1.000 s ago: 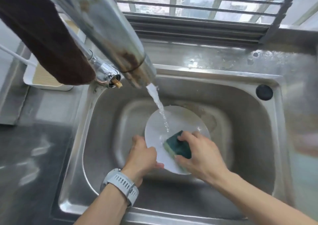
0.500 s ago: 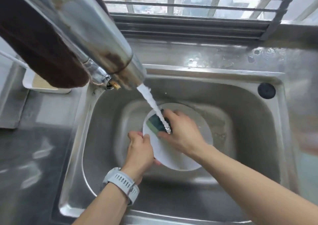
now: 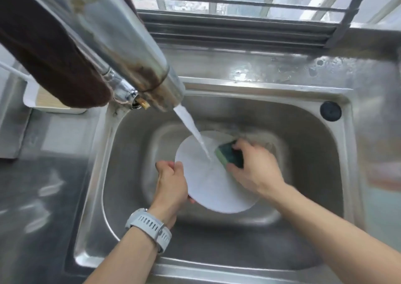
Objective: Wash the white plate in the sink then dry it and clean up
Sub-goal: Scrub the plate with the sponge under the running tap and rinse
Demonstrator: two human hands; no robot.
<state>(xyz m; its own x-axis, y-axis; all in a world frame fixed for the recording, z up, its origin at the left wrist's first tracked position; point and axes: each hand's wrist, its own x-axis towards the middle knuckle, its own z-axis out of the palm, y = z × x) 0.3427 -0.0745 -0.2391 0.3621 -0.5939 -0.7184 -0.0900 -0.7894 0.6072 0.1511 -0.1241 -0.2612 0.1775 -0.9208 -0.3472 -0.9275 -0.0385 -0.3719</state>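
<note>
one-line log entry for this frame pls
phase: scrubbing | left hand: holds white plate rim | right hand: grips sponge on plate | faucet: running | place: sink

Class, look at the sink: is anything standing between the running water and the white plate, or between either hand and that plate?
Nothing visible does. The water stream falls straight onto the white plate. The left hand grips its left rim directly. The right hand holds a green sponge against the plate's right side, so only the sponge lies between them.
</note>
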